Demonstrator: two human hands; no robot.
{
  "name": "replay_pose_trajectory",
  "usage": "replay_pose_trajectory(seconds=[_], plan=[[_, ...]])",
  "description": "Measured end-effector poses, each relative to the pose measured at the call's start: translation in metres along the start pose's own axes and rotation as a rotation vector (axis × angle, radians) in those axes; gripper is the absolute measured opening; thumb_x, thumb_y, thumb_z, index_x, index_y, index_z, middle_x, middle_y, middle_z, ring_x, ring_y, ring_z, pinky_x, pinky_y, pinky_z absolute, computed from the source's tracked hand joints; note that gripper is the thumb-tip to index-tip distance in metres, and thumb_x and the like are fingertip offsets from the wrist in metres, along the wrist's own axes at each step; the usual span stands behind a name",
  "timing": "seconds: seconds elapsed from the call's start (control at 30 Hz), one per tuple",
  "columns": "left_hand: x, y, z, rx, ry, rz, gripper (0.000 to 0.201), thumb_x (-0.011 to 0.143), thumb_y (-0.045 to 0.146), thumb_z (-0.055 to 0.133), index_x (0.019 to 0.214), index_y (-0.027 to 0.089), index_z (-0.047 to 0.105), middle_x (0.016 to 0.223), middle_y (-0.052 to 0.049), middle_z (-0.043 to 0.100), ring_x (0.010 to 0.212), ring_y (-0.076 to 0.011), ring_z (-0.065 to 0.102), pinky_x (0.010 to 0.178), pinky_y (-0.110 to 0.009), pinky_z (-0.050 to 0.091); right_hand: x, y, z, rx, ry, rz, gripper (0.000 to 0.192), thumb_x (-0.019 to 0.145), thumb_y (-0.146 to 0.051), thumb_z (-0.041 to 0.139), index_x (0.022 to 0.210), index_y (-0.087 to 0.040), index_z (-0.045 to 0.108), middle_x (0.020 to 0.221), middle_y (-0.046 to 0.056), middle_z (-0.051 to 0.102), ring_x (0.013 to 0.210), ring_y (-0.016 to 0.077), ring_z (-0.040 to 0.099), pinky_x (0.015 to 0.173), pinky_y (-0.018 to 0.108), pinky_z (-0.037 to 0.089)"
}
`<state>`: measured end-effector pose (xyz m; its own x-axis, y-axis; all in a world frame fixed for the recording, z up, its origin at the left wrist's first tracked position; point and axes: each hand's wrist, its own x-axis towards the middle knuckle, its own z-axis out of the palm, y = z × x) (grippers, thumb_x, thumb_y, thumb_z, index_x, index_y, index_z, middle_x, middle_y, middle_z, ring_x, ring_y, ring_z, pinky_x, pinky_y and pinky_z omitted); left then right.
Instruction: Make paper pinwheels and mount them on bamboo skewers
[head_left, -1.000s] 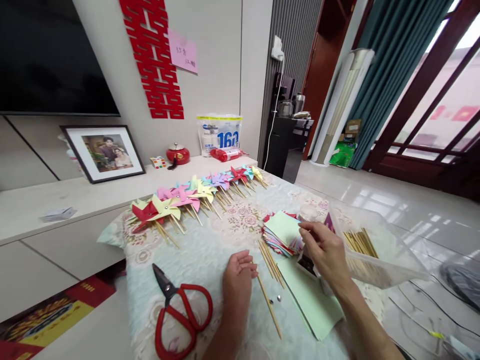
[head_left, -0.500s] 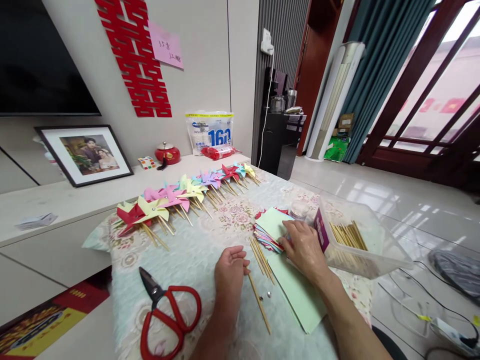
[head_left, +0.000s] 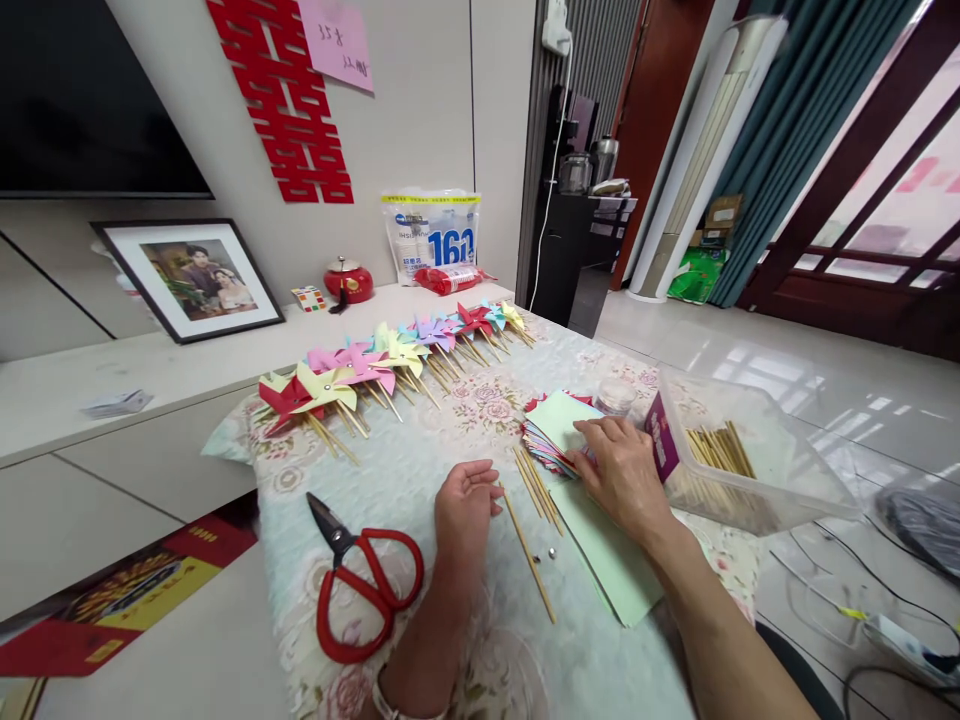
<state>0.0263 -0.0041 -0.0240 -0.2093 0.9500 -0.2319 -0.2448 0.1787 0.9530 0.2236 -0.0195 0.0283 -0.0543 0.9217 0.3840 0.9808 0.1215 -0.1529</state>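
The right hand (head_left: 622,475) rests palm down on the near edge of the stack of coloured paper squares (head_left: 559,435). Its fingers lie spread across the top pale green sheet, and the thumb side meets the fanned edges of the stack. The grip is flat and released; whether a fingertip has pinched a sheet cannot be told.

The left hand (head_left: 465,505) lies on the tabletop (head_left: 420,470), loosely curled, palm partly turned up. Its grip is slack and holds nothing. Its fingertips sit just beside one wooden stick (head_left: 529,555) that lies alone, angled toward the near edge.

Layout around the hands:
- A small bundle of sticks (head_left: 538,485) lies between the two hands, touching the stack's left edge.
- A larger pale green sheet (head_left: 607,570) lies under the right wrist.
- A small metal pin (head_left: 552,551) lies between the single stick and that sheet.
- A clear plastic box (head_left: 757,470) stands just right of the right hand and contains more sticks.
- A small clear jar (head_left: 615,397) stands behind the stack.
- Red-handled scissors (head_left: 360,580) lie well left of the left hand, blades closed.
- A row of finished paper pinwheels (head_left: 390,360) runs along the far edge of the tabletop.
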Motion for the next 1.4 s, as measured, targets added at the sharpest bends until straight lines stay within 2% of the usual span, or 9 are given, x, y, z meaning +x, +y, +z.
replay_pose_trajectory(seconds=[0.07,0.2,0.3,0.43,0.53,0.77,1.0,1.17,1.4], plan=[[0.001,0.001,-0.002,0.0,0.021,0.004,0.032,0.057,0.01,0.052,0.085,0.012,0.066,0.08,-0.006,0.068,0.057,-0.0114,0.061,0.046,-0.02,0.045,-0.002,-0.008,-0.009,0.127,-0.081,-0.022,0.017,0.094,-0.023,0.054,0.101,-0.016,0.068,0.097,0.011,0.07,0.093,0.0255,0.06,0.078,0.034,0.04],[0.003,0.004,-0.003,0.013,0.029,-0.006,0.031,0.057,0.011,0.052,0.084,0.013,0.066,0.078,-0.006,0.068,0.055,-0.0113,0.06,0.045,-0.02,0.044,-0.008,-0.026,-0.023,0.387,-0.423,-0.153,0.017,0.084,-0.007,0.053,0.078,-0.019,0.065,0.076,0.0,0.066,0.07,0.014,0.058,0.065,0.024,0.037],[0.003,0.005,-0.003,0.013,0.019,-0.005,0.031,0.056,0.011,0.052,0.084,0.013,0.067,0.078,-0.006,0.069,0.054,-0.0114,0.06,0.045,-0.02,0.044,-0.012,-0.035,-0.022,0.417,-0.606,-0.24,0.019,0.074,-0.001,0.055,0.074,-0.018,0.064,0.076,-0.001,0.066,0.068,0.0118,0.057,0.062,0.021,0.035],[0.002,0.005,-0.005,-0.005,0.028,0.001,0.032,0.057,0.01,0.052,0.085,0.013,0.067,0.079,-0.007,0.069,0.056,-0.0114,0.06,0.046,-0.02,0.043,-0.015,-0.042,-0.013,0.389,-0.712,-0.28,0.012,0.074,-0.008,0.065,0.076,-0.019,0.068,0.082,0.0,0.069,0.072,0.0126,0.059,0.061,0.021,0.033],[0.001,0.004,-0.005,-0.002,0.027,0.017,0.032,0.057,0.01,0.051,0.085,0.013,0.067,0.08,-0.007,0.069,0.057,-0.0118,0.061,0.047,-0.02,0.044,-0.017,-0.046,-0.008,0.353,-0.714,-0.293,0.007,0.075,-0.014,0.072,0.075,-0.02,0.069,0.081,-0.001,0.069,0.074,0.014,0.059,0.061,0.022,0.032],[0.002,0.004,-0.006,0.033,0.024,0.031,0.029,0.06,0.01,0.052,0.084,0.014,0.067,0.079,-0.006,0.069,0.058,-0.0121,0.062,0.048,-0.02,0.044,-0.017,-0.041,-0.01,0.329,-0.68,-0.257,0.015,0.074,-0.006,0.061,0.072,-0.02,0.068,0.078,0.0,0.069,0.069,0.0137,0.058,0.06,0.023,0.032],[0.004,0.004,-0.005,0.104,0.017,0.033,0.027,0.061,0.005,0.054,0.083,0.015,0.066,0.077,-0.006,0.069,0.064,-0.0159,0.065,0.053,-0.024,0.05,-0.009,-0.027,-0.016,0.378,-0.415,-0.091,0.02,0.084,-0.01,0.05,0.075,-0.02,0.064,0.074,0.0,0.067,0.068,0.0145,0.058,0.063,0.024,0.035],[0.002,0.005,-0.004,0.125,-0.019,0.018,0.027,0.063,0.003,0.053,0.085,0.014,0.066,0.081,-0.008,0.068,0.069,-0.0178,0.067,0.056,-0.026,0.053,-0.013,-0.045,-0.009,0.302,-0.491,-0.087,0.015,0.087,-0.017,0.056,0.077,-0.019,0.067,0.078,0.003,0.07,0.072,0.0166,0.062,0.064,0.025,0.036],[0.001,0.004,-0.004,0.12,-0.007,0.032,0.026,0.064,0.004,0.053,0.085,0.015,0.065,0.082,-0.008,0.069,0.069,-0.0193,0.068,0.054,-0.027,0.052,-0.024,-0.078,0.008,0.01,-0.583,-0.032,0.027,0.088,-0.041,0.062,0.084,-0.018,0.073,0.09,0.014,0.077,0.084,0.0298,0.071,0.065,0.032,0.039]])
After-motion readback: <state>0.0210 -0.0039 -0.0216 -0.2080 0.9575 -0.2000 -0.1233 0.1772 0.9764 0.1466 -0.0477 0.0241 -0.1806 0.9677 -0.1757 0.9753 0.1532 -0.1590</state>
